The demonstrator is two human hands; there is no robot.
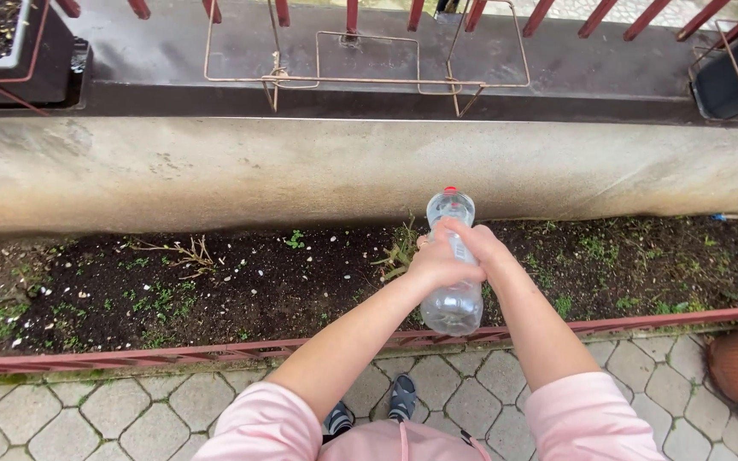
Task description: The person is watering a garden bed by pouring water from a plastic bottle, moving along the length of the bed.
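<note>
Both hands wrap 1 clear bottle (452, 271) — left hand (439, 263) and right hand (478, 243) clamped mid-body, red cap (450, 190) pointing away past the grip, over the soil bed (215, 286). I'd keep that 2-hand hold snug and tip slowly — aim near the weeds (399, 252) just beside the grip.

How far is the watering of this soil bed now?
Done: nothing clear, the soil shows no puddle. In hand: left hand and right hand hold the clear bottle over the bed, red cap on. Left: cap off, pouring.
</note>
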